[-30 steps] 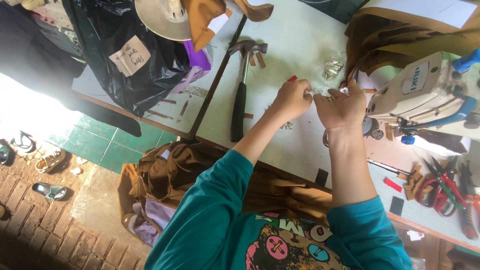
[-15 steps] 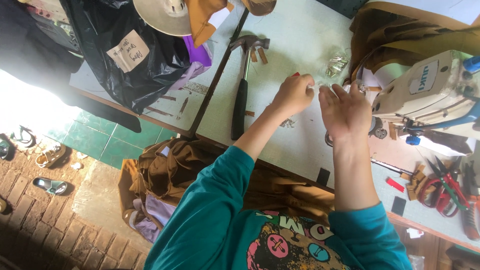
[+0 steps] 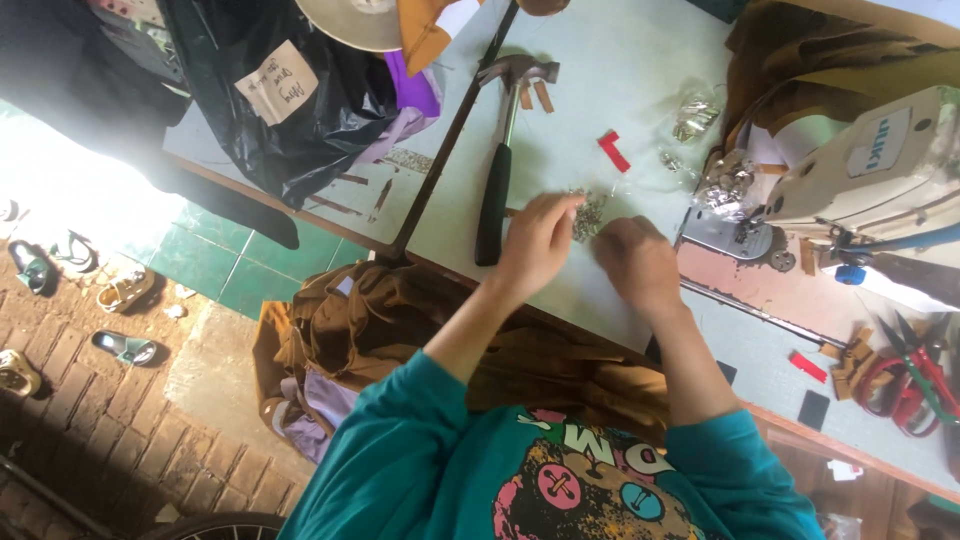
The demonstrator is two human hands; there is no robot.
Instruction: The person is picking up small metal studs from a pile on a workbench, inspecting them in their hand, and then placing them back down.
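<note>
My left hand rests on the pale table, its fingertips pinched at a small heap of shiny metal pieces. My right hand lies just right of the heap, back up and fingers curled under, so what it holds is hidden. A black-handled hammer lies just left of my left hand. A red strip sits beyond the heap.
A white sewing machine stands at the right with brown fabric behind it. A clear bag of metal bits lies near it. Red-handled scissors lie far right. A black plastic bag sits at the left.
Both hands have come down and back from beside the sewing machine to the middle of the table. The small metal pieces now lie in a heap between them.
</note>
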